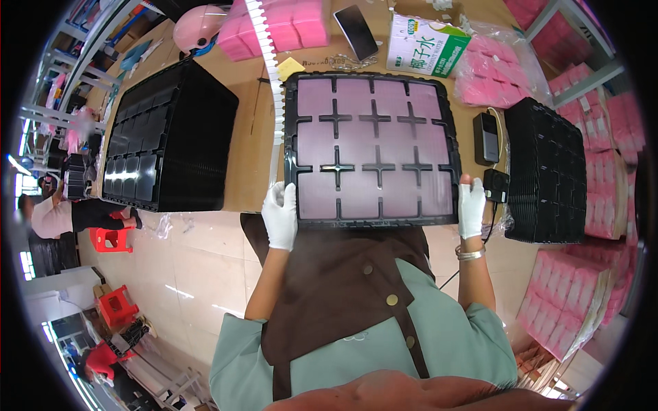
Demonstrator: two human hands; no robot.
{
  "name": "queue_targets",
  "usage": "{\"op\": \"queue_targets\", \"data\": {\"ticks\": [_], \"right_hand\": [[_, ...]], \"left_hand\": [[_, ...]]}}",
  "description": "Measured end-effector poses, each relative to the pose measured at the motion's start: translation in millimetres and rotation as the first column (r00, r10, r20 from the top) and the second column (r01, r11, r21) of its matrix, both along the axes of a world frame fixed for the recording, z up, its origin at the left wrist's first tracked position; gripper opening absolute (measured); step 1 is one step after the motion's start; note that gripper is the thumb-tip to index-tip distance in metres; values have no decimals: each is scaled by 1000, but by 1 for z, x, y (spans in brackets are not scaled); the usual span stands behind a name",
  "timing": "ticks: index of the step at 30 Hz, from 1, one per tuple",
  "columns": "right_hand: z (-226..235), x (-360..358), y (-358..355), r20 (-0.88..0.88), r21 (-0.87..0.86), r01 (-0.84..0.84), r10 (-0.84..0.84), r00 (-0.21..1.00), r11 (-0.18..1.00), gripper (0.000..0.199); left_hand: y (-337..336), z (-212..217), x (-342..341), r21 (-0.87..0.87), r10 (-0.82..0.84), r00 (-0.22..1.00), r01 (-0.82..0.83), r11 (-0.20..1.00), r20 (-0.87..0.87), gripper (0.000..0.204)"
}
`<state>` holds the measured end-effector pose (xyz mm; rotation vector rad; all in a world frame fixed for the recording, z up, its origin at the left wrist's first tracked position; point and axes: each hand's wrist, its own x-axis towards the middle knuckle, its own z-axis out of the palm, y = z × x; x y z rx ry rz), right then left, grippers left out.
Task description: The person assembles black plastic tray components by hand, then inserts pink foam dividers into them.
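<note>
A black plastic tray [375,222] with cross-shaped dividers lies in front of me at the table's near edge. Its compartments show a flat pinkish layer, and whether that is film or separate pieces I cannot tell. My left hand [279,216], in a white glove, grips the tray's near left corner, fingers curled at the rim. On the opposite side my right hand [471,209], gloved too but with a bare fingertip, holds the right edge near the front corner. To the left stands a tall stack of black trays [199,137]; another tray stack [545,171] is on the right.
A white toothed strip [266,41] runs along the tray's left side. Beyond lie pink bundles [295,31], a phone [356,33], a carton [425,44] and bagged pink packs [493,72]. A power bank [486,139] and cable sit right. People work at far left.
</note>
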<state>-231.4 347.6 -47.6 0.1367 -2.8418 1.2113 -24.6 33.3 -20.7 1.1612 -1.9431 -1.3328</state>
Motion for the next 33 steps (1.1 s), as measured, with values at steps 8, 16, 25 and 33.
{"op": "queue_targets", "data": {"ticks": [8, 16, 25, 33], "right_hand": [[134, 33, -80, -201, -562, -349, 286, 937, 750, 56], [76, 45, -117, -95, -457, -586, 618, 780, 669, 15], [62, 70, -124, -40, -314, -772, 805, 592, 552, 10], [55, 70, -136, -8, -272, -786, 816, 578, 555, 10]], "left_hand": [[-55, 157, 100, -118, 179, 551, -461, 879, -815, 36], [-82, 225, 141, -756, 388, 759, -623, 200, -523, 24], [-165, 150, 92, -961, 403, 874, 233, 147, 273, 19], [-174, 134, 64, -894, 388, 847, 200, 402, 364, 17]]}}
